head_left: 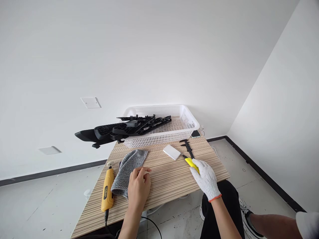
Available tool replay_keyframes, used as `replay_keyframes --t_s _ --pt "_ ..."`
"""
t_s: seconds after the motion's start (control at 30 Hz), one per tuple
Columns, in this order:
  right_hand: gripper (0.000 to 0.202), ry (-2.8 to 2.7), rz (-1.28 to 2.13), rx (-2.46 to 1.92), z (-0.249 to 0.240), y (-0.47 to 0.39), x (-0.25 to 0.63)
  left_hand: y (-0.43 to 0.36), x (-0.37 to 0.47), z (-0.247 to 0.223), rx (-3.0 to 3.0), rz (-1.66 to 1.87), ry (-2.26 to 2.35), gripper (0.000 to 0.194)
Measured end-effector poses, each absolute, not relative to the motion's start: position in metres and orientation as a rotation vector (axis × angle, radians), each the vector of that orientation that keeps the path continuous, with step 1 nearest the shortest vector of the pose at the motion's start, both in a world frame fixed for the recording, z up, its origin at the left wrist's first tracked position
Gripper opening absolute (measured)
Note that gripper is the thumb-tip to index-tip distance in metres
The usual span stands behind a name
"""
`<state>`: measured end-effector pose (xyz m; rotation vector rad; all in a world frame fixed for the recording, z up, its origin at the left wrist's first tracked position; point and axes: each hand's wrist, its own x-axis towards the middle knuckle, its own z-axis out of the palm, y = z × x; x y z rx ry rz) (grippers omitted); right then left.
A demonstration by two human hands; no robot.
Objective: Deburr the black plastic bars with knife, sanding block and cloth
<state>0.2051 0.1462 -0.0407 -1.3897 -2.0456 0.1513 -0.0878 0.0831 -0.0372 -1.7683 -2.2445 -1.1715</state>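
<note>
My left hand (139, 186) is bare and hovers over or rests at the right edge of a grey cloth (128, 167), its fingers loosely bent and apart with nothing between them. A white knitted glove with an orange cuff covers my right hand (204, 177), whose fingers are round a yellow-handled knife (192, 164). The knife's tip points up and left, towards a small white box (171, 152) lying flat. Just beyond the knife lies a black caliper (187, 148). Left of the cloth is a yellow corded rotary tool (108, 190).
A white plastic basket (185, 119) stands at the back of the wooden table (171, 181). Long black plastic parts (124, 129) lie in it and jut out over its left side. A dark phone-like object (195, 133) is by its right corner. Another person's arm (274, 224) shows at lower right.
</note>
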Motion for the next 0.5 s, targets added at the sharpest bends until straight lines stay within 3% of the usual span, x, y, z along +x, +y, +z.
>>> replay_keyframes --t_s 0.33,0.5 --pt "0.040 -2.052 0.202 -1.435 -0.039 0.146 0.205 0.082 -0.087 -0.037 -1.783 -1.219 -2.264 0.028" --pt "0.040 -2.055 0.189 -1.411 -0.042 0.148 0.207 0.085 -0.084 -0.017 -1.647 -1.439 -2.353 0.028"
